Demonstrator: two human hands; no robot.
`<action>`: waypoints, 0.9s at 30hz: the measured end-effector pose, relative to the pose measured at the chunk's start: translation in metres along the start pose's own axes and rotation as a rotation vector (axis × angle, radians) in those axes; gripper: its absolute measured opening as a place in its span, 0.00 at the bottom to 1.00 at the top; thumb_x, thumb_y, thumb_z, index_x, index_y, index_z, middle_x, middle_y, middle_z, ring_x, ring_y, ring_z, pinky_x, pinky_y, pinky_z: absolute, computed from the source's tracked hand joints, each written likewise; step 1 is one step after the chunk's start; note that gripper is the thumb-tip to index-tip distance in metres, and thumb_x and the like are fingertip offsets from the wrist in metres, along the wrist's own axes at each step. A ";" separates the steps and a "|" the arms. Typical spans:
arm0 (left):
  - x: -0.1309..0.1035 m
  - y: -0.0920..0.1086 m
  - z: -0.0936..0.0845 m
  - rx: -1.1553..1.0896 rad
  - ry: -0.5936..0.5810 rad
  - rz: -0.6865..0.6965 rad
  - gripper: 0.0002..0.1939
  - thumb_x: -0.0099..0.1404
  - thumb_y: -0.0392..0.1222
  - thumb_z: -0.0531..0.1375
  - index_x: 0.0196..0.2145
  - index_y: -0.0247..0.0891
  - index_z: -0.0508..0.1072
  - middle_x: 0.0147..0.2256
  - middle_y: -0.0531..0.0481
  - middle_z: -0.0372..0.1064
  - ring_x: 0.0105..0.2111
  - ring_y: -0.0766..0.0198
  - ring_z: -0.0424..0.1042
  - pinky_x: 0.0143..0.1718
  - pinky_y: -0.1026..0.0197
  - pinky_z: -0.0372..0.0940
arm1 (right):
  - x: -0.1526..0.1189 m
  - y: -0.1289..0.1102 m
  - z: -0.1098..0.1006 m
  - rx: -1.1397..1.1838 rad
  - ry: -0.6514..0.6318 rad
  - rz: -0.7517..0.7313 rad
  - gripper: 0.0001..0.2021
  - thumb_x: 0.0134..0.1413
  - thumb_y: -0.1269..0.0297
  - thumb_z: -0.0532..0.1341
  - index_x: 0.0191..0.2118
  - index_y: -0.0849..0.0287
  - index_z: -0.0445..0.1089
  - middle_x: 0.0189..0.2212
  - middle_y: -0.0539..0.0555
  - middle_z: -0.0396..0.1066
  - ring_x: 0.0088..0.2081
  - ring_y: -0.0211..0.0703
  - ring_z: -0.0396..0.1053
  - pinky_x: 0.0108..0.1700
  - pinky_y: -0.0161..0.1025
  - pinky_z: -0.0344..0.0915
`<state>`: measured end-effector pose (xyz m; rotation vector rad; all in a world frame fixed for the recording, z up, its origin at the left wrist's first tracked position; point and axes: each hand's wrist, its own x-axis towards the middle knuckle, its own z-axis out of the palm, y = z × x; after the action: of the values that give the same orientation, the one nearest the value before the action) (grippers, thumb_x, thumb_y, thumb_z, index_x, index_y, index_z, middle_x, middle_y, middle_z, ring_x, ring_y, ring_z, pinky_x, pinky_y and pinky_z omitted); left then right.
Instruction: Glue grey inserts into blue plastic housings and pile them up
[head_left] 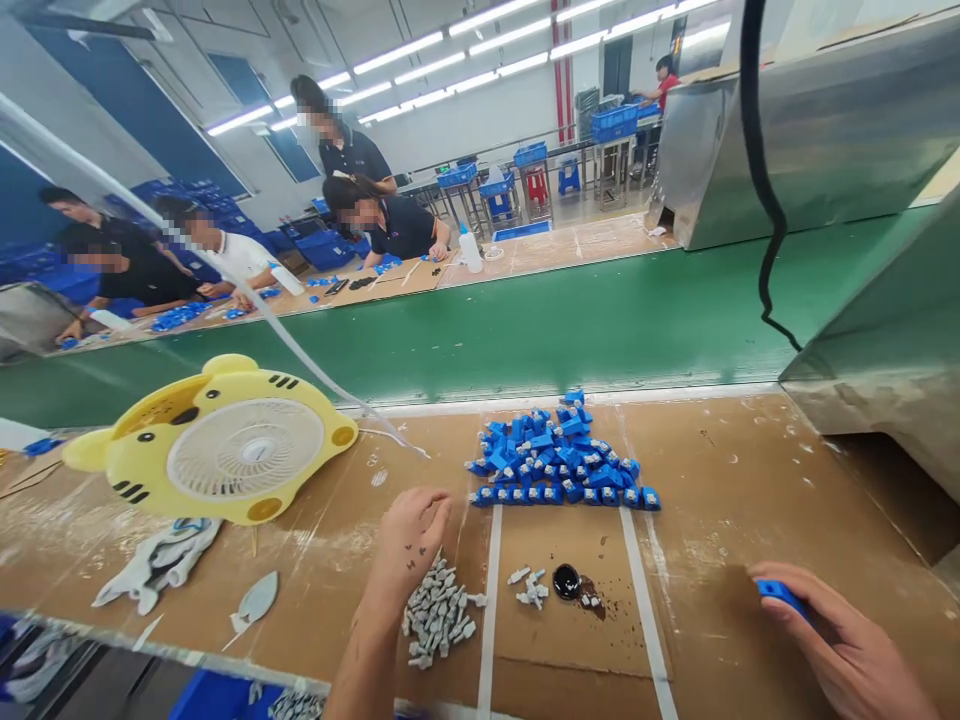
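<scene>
My left hand (414, 530) hovers over or rests beside a heap of small grey parts (442, 615); its fingers are bent together, and whether they hold anything is hidden. At the right, my right hand (825, 620) grips a blue block (781, 592) between thumb and fingers. Blue blocks (544, 450) lie piled in the middle, with a row of them along the near side. Below that row, a small round dish of black liquid (566, 581) stands on cardboard, beside a few grey parts (532, 590) and dark stains.
A yellow animal-shaped fan (225, 440) stands at the left, near a glove (161, 565). Behind runs a green conveyor belt (525, 335). A metal housing (892, 330) rises at the right, with a black cable (761, 180) hanging nearby. Several people work across the belt.
</scene>
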<state>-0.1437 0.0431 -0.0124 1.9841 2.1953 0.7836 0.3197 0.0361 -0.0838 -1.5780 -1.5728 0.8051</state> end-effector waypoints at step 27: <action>-0.019 -0.019 0.003 -0.078 -0.202 -0.079 0.17 0.63 0.36 0.55 0.45 0.40 0.79 0.37 0.46 0.77 0.36 0.57 0.76 0.40 0.56 0.73 | 0.025 -0.061 0.069 1.132 -0.347 0.571 0.16 0.37 0.51 0.78 0.31 0.53 0.81 0.32 0.57 0.77 0.26 0.40 0.64 0.27 0.38 0.67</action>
<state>-0.1564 0.0249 -0.0279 1.8397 2.0804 0.6191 0.2306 0.0644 -0.0655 -1.0005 -0.5424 1.9182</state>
